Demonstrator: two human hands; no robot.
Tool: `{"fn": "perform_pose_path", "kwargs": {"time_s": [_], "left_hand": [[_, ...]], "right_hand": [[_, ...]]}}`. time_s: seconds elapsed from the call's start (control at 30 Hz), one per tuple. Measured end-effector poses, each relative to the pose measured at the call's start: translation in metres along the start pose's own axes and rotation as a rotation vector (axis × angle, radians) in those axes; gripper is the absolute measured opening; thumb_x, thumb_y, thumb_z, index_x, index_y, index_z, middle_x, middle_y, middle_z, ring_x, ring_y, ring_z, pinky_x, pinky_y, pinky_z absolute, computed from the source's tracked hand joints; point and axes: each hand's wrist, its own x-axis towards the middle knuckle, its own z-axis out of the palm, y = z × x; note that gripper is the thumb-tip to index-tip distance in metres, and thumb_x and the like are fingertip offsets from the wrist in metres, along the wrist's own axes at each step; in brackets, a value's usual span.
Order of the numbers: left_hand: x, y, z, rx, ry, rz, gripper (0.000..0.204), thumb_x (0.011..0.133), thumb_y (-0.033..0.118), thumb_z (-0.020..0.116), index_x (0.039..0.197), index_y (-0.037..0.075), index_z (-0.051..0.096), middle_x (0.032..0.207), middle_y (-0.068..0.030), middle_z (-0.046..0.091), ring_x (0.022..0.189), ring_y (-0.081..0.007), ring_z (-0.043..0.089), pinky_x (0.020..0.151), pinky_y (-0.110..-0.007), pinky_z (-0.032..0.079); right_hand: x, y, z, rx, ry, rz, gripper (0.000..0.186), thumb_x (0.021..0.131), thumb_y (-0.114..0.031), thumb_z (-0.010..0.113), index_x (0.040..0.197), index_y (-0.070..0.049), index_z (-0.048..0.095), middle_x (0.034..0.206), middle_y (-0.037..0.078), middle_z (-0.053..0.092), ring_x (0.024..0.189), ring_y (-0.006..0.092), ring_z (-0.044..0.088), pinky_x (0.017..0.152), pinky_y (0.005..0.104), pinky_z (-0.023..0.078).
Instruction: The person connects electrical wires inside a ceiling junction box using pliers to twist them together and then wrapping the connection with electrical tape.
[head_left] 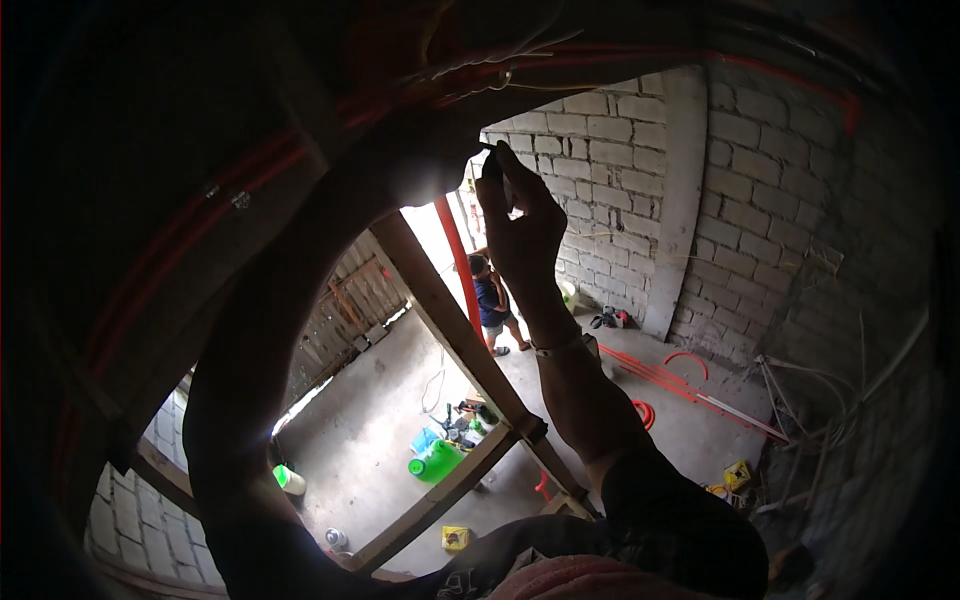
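Note:
My right hand (522,225) is raised near the ceiling, its fingers closed on a small dark object (490,165) with a narrow tip; its kind is lost in silhouette. My left arm curves up from the lower left, and my left hand (425,150) is beside the right one. It is almost black against the bright opening, so its fingers cannot be made out. Thin wires (490,70) hang close above both hands. An orange-red conduit pipe (455,260) slants down just below the hands.
Wooden beams (440,310) cross below me, high over the concrete floor (350,430). A person (490,305) stands below near a block wall (610,180). On the floor are a green jug (437,462), tools, orange pipes (660,375), a yellow box (456,538) and a bucket (290,480).

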Motion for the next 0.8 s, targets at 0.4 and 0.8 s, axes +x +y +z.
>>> {"fn": "perform_pose_path", "kwargs": {"time_s": [0.4, 0.8], "left_hand": [[0.015, 0.044, -0.080, -0.314, -0.211, -0.561, 0.052, 0.084, 0.053, 0.047, 0.110, 0.010, 0.059, 0.083, -0.0106, 0.064, 0.086, -0.0227, 0.062, 0.080, -0.033, 0.048], [0.007, 0.015, -0.033, -0.360, 0.013, -0.250, 0.036, 0.085, 0.037, 0.055, 0.106, 0.008, 0.058, 0.069, -0.0066, 0.062, 0.066, -0.0214, 0.062, 0.068, -0.034, 0.050]], "right_hand": [[0.010, -0.040, -0.018, -0.058, -0.188, 0.033, 0.033, 0.074, -0.010, 0.069, 0.105, -0.008, 0.059, 0.089, 0.007, 0.062, 0.067, 0.0128, 0.056, 0.064, 0.0251, 0.048], [-0.003, -0.022, -0.030, -0.117, -0.358, -0.023, 0.015, 0.079, -0.017, 0.065, 0.085, -0.004, 0.060, 0.070, 0.007, 0.059, 0.060, 0.0118, 0.058, 0.054, 0.0264, 0.045]]}}
